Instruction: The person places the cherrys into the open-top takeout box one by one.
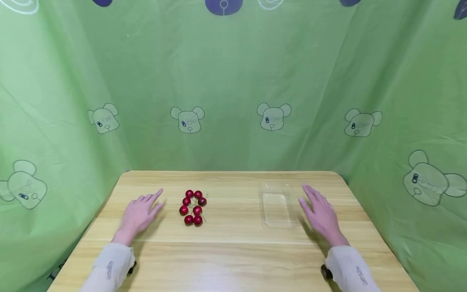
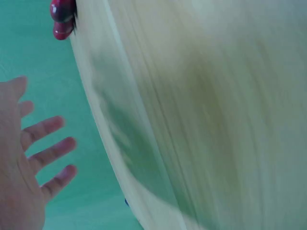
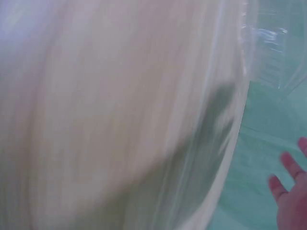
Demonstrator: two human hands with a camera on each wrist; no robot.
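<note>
Several dark red cherries point(image 1: 193, 207) lie in a cluster on the wooden table point(image 1: 233, 259), left of centre. A clear plastic tray point(image 1: 276, 206) lies flat right of centre. My left hand point(image 1: 140, 213) hovers flat with straight fingers just left of the cherries and holds nothing. My right hand point(image 1: 319, 213) is spread just right of the tray, also holding nothing. The left wrist view shows the left hand point(image 2: 29, 167) with spread fingers and two cherries point(image 2: 61, 19) at the top edge. The right wrist view is blurred; fingertips point(image 3: 288, 165) show near the tray point(image 3: 276, 43).
A green cloth with bear prints point(image 1: 233, 89) hangs behind and on both sides of the table. The table's rounded far corners sit close to the cloth. Bare wood lies between the cherries and the tray and along the near edge.
</note>
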